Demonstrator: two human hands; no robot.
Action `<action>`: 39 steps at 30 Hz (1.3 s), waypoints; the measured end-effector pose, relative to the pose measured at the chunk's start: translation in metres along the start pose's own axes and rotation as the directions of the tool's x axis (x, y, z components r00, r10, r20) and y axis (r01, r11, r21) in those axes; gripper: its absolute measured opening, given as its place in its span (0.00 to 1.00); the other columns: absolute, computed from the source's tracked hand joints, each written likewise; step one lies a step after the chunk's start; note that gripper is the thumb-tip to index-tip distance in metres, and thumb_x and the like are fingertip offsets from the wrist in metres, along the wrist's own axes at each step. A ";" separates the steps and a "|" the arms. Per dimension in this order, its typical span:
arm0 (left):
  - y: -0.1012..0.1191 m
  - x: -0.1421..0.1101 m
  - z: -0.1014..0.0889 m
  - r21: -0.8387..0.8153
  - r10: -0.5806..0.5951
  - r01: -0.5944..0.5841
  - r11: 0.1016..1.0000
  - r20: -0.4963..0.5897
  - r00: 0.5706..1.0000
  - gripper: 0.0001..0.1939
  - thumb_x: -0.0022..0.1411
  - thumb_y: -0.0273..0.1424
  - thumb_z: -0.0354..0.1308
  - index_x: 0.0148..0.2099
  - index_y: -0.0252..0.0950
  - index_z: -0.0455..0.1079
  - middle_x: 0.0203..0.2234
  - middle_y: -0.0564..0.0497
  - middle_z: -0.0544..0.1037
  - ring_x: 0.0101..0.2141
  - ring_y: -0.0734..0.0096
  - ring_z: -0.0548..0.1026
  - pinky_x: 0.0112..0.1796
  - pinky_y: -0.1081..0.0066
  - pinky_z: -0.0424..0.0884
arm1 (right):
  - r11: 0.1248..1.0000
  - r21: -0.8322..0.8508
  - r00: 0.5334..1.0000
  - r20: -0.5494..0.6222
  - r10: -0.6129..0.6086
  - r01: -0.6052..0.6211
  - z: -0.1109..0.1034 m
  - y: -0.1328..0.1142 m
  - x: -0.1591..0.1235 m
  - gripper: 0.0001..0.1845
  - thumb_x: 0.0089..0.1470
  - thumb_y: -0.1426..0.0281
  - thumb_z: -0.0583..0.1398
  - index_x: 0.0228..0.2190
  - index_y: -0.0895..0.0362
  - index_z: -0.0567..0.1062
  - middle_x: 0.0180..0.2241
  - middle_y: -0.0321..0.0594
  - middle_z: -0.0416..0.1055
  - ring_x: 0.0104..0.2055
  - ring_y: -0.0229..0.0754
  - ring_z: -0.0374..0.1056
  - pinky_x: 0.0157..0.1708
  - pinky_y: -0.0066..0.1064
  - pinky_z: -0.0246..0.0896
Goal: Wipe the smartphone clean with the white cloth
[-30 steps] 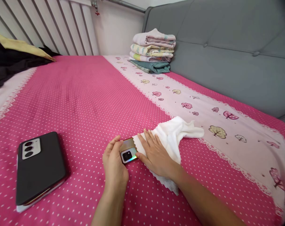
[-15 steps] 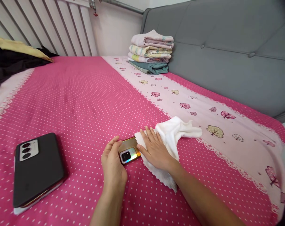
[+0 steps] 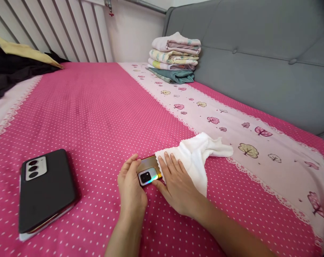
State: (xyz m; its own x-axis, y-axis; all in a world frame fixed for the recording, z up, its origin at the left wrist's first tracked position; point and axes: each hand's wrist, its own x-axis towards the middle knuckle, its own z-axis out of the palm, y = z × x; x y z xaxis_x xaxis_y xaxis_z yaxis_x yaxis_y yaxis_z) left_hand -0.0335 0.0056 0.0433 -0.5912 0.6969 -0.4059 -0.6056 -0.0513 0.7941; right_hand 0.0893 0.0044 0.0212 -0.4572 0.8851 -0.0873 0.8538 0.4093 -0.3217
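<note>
Okay, rectangular gold-edged shiny phone [image 3: 148,166] flat on pink polka-dot bedspread [image 3: 97,110], near centre | left hand [image 3: 132,187]: fingers curled at its left end, can't tell if gripping | right hand [image 3: 179,187]: fingers spread on white scalloped cloth [image 3: 195,157] over its right end | light, even palm pressure seems best

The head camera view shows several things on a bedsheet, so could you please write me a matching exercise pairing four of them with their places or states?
Things:
1. Glossy gold rectangular phone
2. White scalloped-edge cloth
3. Matte black three-lens phone
4. Stack of folded patterned fabrics

Places or states:
A. Beside the grey padded headboard
B. Directly beneath the spread right hand
C. Left of both hands, touched by neither
D. Partly covered, with the left hand at its exposed end

Pairs: 1-D, 2-B, 3-C, 4-A.
</note>
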 end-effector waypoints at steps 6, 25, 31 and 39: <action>-0.001 0.000 0.002 -0.015 0.003 -0.003 1.000 0.002 1.000 0.13 0.44 0.24 0.61 0.36 0.31 0.71 0.21 0.57 0.74 0.21 0.79 0.71 0.24 0.78 0.67 | 0.999 -0.032 0.999 -0.043 -0.024 0.023 0.009 0.002 0.006 0.38 0.61 0.49 0.36 0.64 0.60 0.41 0.66 0.44 0.30 0.66 0.51 0.25 0.63 0.51 0.31; 0.001 -0.001 0.001 -0.024 -0.023 0.023 0.999 -0.002 1.000 0.13 0.43 0.24 0.62 0.36 0.32 0.71 0.22 0.58 0.75 0.22 0.80 0.71 0.25 0.80 0.66 | 0.985 0.167 0.996 0.062 -0.062 0.051 -0.008 0.018 0.015 0.28 0.63 0.67 0.40 0.63 0.55 0.46 0.65 0.37 0.34 0.67 0.44 0.28 0.63 0.47 0.30; 0.001 -0.002 -0.001 -0.021 -0.021 0.021 1.000 -0.001 1.000 0.14 0.43 0.24 0.62 0.37 0.32 0.71 0.21 0.58 0.74 0.22 0.79 0.71 0.26 0.79 0.67 | 0.947 0.286 0.985 0.044 -0.168 0.149 -0.015 0.040 0.019 0.26 0.62 0.69 0.44 0.61 0.52 0.56 0.64 0.35 0.44 0.66 0.41 0.35 0.64 0.42 0.36; 0.000 -0.001 0.002 -0.012 -0.019 0.019 1.000 -0.003 1.000 0.13 0.43 0.25 0.62 0.36 0.33 0.71 0.22 0.57 0.74 0.22 0.79 0.71 0.26 0.78 0.66 | 0.988 0.074 0.988 -0.078 -0.132 0.138 -0.002 0.025 0.020 0.26 0.65 0.64 0.40 0.62 0.54 0.51 0.65 0.39 0.43 0.67 0.44 0.34 0.63 0.46 0.37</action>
State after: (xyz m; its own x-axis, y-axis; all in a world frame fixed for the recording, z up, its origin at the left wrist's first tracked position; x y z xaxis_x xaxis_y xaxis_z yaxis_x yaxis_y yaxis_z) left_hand -0.0320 0.0063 0.0441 -0.5815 0.6954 -0.4223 -0.6231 -0.0469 0.7807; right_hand 0.1021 0.0324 0.0132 -0.5452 0.8378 0.0297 0.7618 0.5099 -0.3995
